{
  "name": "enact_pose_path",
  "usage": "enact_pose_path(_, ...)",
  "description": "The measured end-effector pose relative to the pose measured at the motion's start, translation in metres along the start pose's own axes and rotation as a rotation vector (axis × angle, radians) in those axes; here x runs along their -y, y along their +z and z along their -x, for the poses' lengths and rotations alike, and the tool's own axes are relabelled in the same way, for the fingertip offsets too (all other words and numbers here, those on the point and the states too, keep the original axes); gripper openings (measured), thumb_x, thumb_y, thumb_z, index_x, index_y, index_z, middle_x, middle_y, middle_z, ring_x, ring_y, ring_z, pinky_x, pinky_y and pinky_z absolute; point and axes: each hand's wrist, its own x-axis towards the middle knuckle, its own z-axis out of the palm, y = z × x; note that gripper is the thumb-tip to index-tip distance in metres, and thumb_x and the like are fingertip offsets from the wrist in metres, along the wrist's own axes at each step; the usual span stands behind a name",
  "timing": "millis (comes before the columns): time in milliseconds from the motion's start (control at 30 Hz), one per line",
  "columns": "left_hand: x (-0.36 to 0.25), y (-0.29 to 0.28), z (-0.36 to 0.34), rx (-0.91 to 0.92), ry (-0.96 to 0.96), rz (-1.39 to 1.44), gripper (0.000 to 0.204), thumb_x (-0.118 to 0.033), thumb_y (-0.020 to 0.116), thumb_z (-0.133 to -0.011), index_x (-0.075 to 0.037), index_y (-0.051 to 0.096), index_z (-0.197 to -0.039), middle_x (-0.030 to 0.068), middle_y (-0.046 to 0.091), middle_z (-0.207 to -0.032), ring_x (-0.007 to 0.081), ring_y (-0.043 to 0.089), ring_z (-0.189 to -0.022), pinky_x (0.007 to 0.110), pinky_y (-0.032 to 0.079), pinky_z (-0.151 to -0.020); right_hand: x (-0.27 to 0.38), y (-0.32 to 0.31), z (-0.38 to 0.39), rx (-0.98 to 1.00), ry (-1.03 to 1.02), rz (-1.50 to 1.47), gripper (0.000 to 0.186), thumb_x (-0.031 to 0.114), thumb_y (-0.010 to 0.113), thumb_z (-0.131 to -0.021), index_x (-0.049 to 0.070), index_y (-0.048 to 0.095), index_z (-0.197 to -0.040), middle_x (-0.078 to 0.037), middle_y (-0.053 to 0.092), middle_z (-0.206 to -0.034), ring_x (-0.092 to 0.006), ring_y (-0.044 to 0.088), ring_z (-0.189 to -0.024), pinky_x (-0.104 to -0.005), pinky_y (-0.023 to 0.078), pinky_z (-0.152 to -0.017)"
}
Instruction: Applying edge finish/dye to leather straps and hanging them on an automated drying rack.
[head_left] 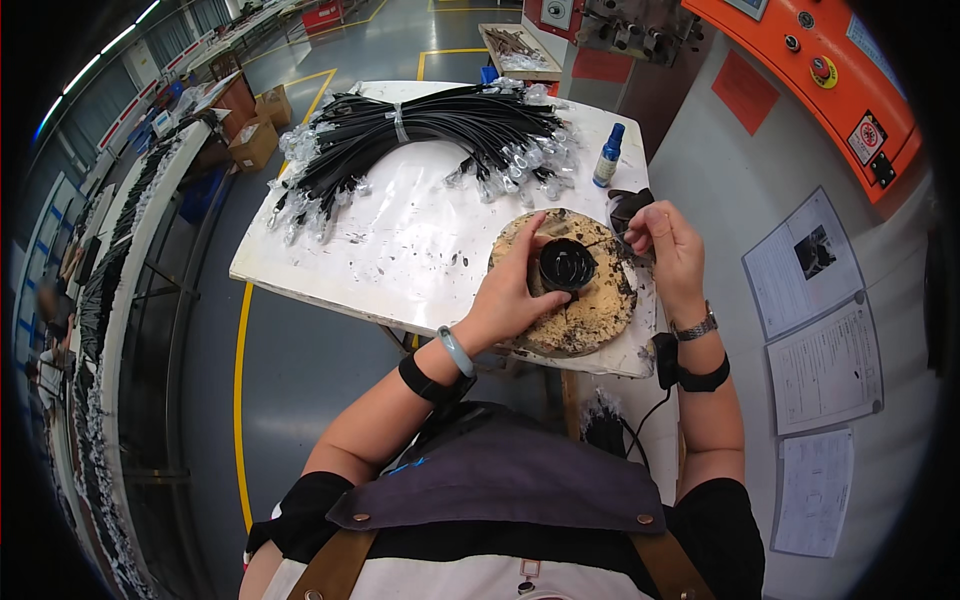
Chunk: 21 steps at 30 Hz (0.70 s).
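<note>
My left hand [512,290] curls its thumb and fingers round a small round black pot [568,266]. Dark, glossy stuff shows inside the pot. Beneath it lies a round tan board [590,325], crumbly on top and stained with black. At the board's right edge, my right hand [668,243] is closed with thumb and fingertips pinched together; what they hold, if anything, is too small to make out. Just beyond those fingertips sits a dark rounded object [630,205], partly hidden by the hand. A blue-capped bottle [607,155] stands upright farther back.
A tied bundle of black cables [420,125] with clear-wrapped ends lies across the white table [400,265]. On the right is an orange control panel [800,70] above a wall with papers. A black cord [655,410] hangs by the table's near right corner.
</note>
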Motion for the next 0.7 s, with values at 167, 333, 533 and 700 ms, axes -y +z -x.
enact_pose_path(167, 0.0, 0.0, 0.0, 0.007, 0.001, 0.015, 0.097, -0.005, 0.075, -0.067, -0.011, 0.015, -0.142, 0.0156, 0.051, -0.118, 0.0266, 0.053, -0.109, 0.034, 0.04, -0.095, -0.001, -0.003, 0.001, 0.067, 0.002, -0.035, 0.033, 0.025, 0.043, -0.097, 0.0, 0.056, -0.08, -0.002, 0.057, -0.069, -0.0062, 0.052, -0.062, -0.019, 0.043, -0.058)
enact_pose_path(333, -0.002, 0.001, 0.0, 0.003, -0.002, 0.003, 0.097, -0.005, 0.075, -0.067, -0.011, 0.015, -0.142, 0.0159, 0.051, -0.118, 0.0268, 0.053, -0.109, 0.034, 0.041, -0.095, -0.001, -0.005, 0.002, 0.118, 0.057, -0.152, 0.033, 0.026, 0.042, -0.097, 0.0, 0.056, -0.08, -0.002, 0.057, -0.069, -0.0061, 0.052, -0.062, -0.0191, 0.043, -0.058)
enact_pose_path(533, 0.0, 0.003, 0.0, -0.005, -0.003, 0.017, 0.098, -0.005, 0.076, -0.066, -0.011, 0.015, -0.142, 0.0156, 0.051, -0.118, 0.0269, 0.053, -0.108, 0.034, 0.04, -0.095, -0.009, -0.005, 0.001, 0.102, 0.095, -0.198, 0.033, 0.028, 0.043, -0.097, 0.002, 0.056, -0.08, -0.002, 0.057, -0.071, -0.0061, 0.052, -0.062, -0.0187, 0.042, -0.057)
enact_pose_path(700, -0.003, -0.003, 0.0, 0.044, 0.02, 0.072, 0.096, -0.008, 0.075, -0.066, -0.011, 0.016, -0.142, 0.0163, 0.045, -0.126, 0.0275, 0.049, -0.114, 0.034, 0.039, -0.096, -0.021, -0.008, -0.007, 0.213, 0.228, -0.244, 0.026, 0.023, 0.046, -0.095, 0.001, 0.057, -0.085, -0.001, 0.058, -0.074, -0.0047, 0.052, -0.063, -0.0178, 0.043, -0.058)
